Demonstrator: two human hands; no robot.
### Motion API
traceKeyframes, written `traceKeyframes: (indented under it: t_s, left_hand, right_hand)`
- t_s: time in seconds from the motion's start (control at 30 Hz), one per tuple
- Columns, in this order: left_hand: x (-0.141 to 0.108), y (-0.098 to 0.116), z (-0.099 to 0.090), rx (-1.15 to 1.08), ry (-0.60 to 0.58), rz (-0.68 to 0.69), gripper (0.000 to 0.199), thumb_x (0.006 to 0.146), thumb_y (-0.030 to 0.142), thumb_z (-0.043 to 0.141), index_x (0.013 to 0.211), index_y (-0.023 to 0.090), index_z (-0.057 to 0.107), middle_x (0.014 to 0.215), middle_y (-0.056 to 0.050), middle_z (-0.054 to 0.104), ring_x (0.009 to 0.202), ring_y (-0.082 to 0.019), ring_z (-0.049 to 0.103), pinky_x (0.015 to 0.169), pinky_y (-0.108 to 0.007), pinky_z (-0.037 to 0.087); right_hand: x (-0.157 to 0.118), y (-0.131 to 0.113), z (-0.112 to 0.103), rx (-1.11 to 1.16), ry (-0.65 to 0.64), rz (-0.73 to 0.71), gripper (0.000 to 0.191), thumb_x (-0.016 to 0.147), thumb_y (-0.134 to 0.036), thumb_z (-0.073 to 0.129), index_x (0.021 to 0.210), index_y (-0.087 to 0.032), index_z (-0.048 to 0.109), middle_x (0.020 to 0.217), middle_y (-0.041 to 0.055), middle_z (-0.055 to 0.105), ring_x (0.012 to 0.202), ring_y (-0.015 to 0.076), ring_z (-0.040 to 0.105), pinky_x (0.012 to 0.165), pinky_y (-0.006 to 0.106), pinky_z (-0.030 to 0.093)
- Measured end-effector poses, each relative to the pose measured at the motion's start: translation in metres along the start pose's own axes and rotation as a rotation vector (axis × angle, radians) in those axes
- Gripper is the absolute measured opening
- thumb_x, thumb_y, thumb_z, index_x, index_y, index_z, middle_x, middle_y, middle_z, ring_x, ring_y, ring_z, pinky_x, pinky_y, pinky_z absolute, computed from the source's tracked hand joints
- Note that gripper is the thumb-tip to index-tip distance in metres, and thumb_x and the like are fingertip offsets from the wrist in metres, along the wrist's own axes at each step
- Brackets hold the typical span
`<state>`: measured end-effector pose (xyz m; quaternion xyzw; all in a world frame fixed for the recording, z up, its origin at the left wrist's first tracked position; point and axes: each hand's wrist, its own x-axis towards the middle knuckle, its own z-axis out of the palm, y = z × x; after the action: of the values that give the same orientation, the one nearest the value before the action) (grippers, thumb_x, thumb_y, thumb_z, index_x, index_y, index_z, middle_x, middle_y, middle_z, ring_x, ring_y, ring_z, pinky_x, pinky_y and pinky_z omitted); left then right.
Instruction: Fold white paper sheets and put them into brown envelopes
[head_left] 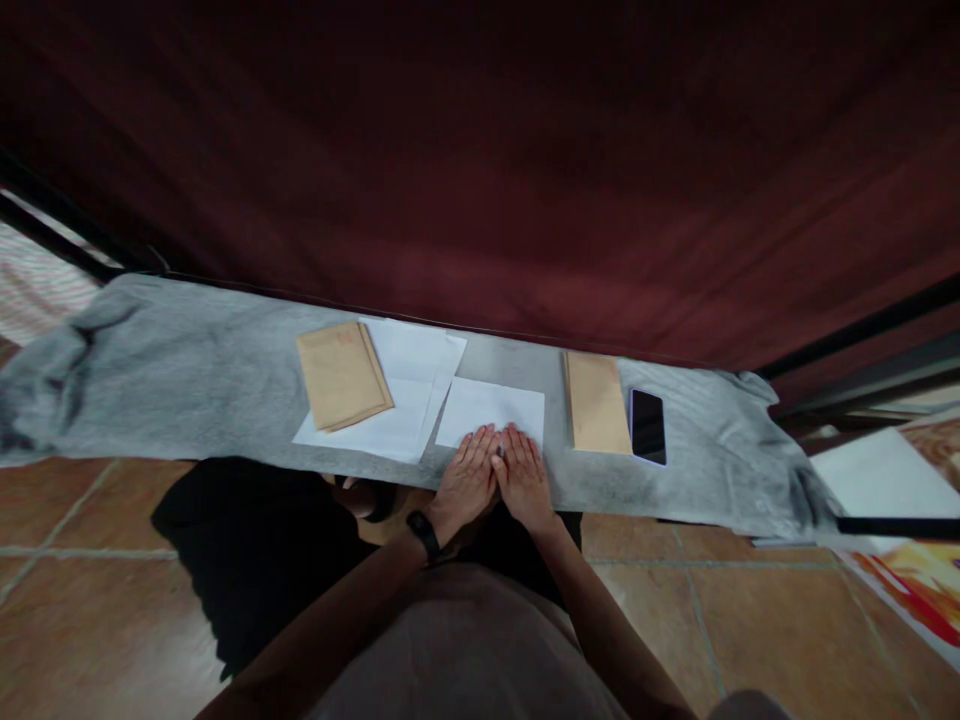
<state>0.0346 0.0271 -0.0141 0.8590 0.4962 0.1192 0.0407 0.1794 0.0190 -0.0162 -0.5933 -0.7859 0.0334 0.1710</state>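
A white sheet of paper point(491, 402), apparently folded, lies on the grey cloth in front of me. My left hand point(472, 472), with a dark band on its wrist, rests flat on the near edge of this paper. Close against it, my right hand point(523, 478) also lies flat on the paper, fingers stretched out. Neither hand grips anything, and the palms hide the near edge. To the left, brown envelopes point(343, 375) lie stacked on larger white sheets point(405, 405). At the right is another stack of brown envelopes point(596, 402).
A phone point(647, 427) lies beside the right-hand envelopes. The grey cloth point(217, 370) covers a long narrow surface. Behind it hangs a dark red curtain point(480, 180). Below is a tiled floor point(645, 600), and a white board-like sheet point(885, 480) is at the far right.
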Motion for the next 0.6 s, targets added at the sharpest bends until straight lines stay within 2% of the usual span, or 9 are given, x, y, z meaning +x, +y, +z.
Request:
traceKeyframes:
  t_s: [0.13,0.3,0.6]
  left_hand:
    - [-0.005,-0.012,-0.008,-0.002,0.003,0.026,0.061,0.102,0.034,0.038,0.155,0.006,0.033,0.163,-0.018,0.032,0.155,-0.025,0.022,0.127,-0.047,0.022]
    - [-0.012,-0.028,-0.017,0.003,-0.016,0.01,0.076,0.1,0.054,0.043,0.156,0.005,0.03,0.164,-0.021,0.029,0.155,-0.029,0.02,0.127,-0.047,0.021]
    - [-0.018,-0.034,-0.022,-0.005,-0.011,-0.03,0.081,0.098,0.058,0.046,0.156,0.002,0.03,0.163,-0.022,0.029,0.155,-0.029,0.019,0.127,-0.045,0.02]
  right_hand:
    - [-0.009,0.013,0.001,-0.051,0.051,0.019,0.06,0.108,-0.041,0.032,0.158,-0.008,0.031,0.16,0.0182,0.037,0.15,0.0269,0.035,0.121,0.048,0.032]
    - [-0.017,0.029,0.0,-0.078,0.112,0.016,0.063,0.108,-0.044,0.032,0.159,-0.007,0.027,0.159,0.0209,0.038,0.149,0.0279,0.035,0.12,0.05,0.033]
    - [-0.024,0.036,-0.005,-0.064,0.128,0.119,0.062,0.108,-0.042,0.03,0.156,-0.004,0.032,0.158,0.0237,0.039,0.148,0.0313,0.036,0.118,0.053,0.036]
